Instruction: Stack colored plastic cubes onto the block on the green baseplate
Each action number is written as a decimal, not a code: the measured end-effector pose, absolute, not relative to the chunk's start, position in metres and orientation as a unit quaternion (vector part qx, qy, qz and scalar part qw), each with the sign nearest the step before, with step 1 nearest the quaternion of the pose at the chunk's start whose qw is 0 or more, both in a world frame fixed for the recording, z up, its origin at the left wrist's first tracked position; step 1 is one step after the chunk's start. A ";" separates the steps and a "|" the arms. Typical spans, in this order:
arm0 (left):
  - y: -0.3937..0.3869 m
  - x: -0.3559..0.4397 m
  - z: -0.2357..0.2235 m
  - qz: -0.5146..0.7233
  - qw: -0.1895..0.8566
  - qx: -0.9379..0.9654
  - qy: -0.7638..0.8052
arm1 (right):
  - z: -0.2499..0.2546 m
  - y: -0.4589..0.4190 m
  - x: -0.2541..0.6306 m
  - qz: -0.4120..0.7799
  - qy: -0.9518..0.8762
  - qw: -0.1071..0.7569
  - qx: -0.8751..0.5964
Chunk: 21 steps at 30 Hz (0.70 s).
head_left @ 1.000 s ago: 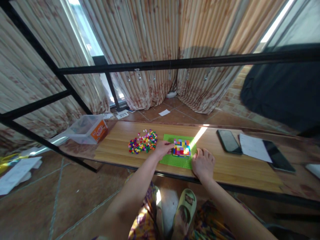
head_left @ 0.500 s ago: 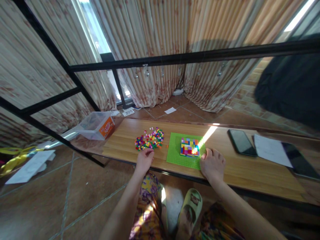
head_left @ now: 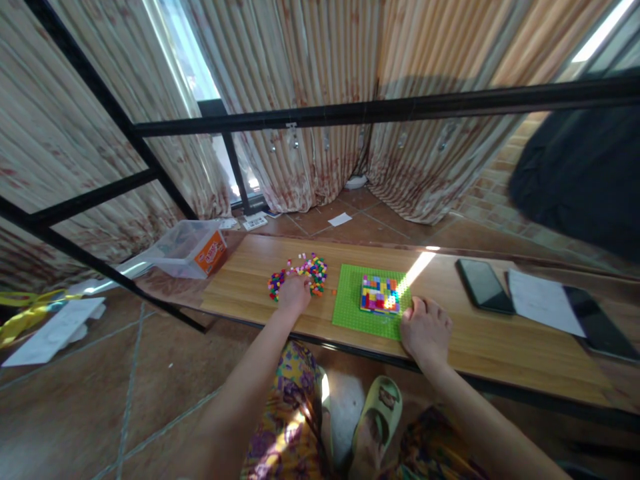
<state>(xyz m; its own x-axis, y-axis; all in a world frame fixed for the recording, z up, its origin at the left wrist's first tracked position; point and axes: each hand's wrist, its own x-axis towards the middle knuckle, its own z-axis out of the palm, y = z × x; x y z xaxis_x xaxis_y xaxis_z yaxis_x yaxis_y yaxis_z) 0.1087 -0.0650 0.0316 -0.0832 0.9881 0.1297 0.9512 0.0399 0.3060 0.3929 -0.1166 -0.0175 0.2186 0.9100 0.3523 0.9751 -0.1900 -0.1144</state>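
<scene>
A green baseplate (head_left: 353, 313) lies on the wooden table (head_left: 490, 340), with a block of many-coloured small bricks (head_left: 380, 294) built on it. To its left is a loose pile of small coloured bricks (head_left: 307, 267). My left hand (head_left: 294, 295) rests on the near part of that pile, fingers curled down into the bricks; what they hold is hidden. My right hand (head_left: 426, 330) lies at the baseplate's right front corner, fingers bent and pressing down on the plate's edge.
A clear plastic box with an orange label (head_left: 193, 250) stands at the table's left end. Two dark phones (head_left: 484, 285) (head_left: 597, 327) and a white sheet (head_left: 543, 300) lie to the right. A black metal frame (head_left: 380, 110) crosses above. Papers lie on the tiled floor.
My left hand left the built block on the baseplate, drew back toward the table's front edge, then moved forward onto the loose brick pile. My right hand stayed at the plate's corner.
</scene>
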 end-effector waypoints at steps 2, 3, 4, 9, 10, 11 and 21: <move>-0.062 0.107 0.033 0.143 0.054 0.684 0.713 | -0.017 -0.116 0.393 -0.102 -0.617 0.154 -0.765; -0.060 0.107 0.034 0.136 0.054 0.692 0.707 | -0.017 -0.116 0.393 -0.101 -0.617 0.152 -0.766; -0.060 0.106 0.034 0.131 0.052 0.699 0.701 | -0.017 -0.116 0.393 -0.101 -0.617 0.152 -0.766; -0.058 0.106 0.035 0.112 0.051 0.721 0.682 | -0.018 -0.116 0.393 -0.103 -0.614 0.154 -0.767; -0.058 0.107 0.035 0.109 0.052 0.720 0.684 | -0.019 -0.116 0.393 -0.104 -0.613 0.155 -0.767; -0.058 0.108 0.036 0.104 0.053 0.720 0.685 | -0.019 -0.116 0.393 -0.104 -0.614 0.156 -0.767; -0.058 0.100 0.038 0.083 0.063 0.708 0.699 | -0.018 -0.116 0.394 -0.101 -0.616 0.151 -0.766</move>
